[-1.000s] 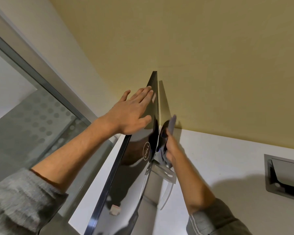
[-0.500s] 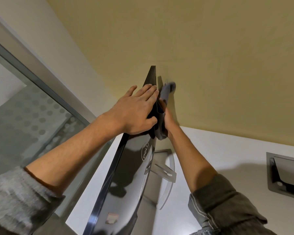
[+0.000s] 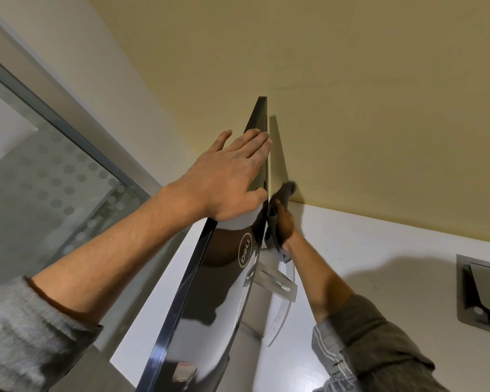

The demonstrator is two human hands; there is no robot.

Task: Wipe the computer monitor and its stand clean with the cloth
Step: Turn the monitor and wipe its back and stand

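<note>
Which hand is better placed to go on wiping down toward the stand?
The right hand: it grips the cloth behind the monitor, just above the stand. The left hand lies flat on the monitor's back, holding no cloth.

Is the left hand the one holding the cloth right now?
No. The left hand lies flat with straight fingers on the monitor, while the right hand grips the grey cloth behind it.
</note>
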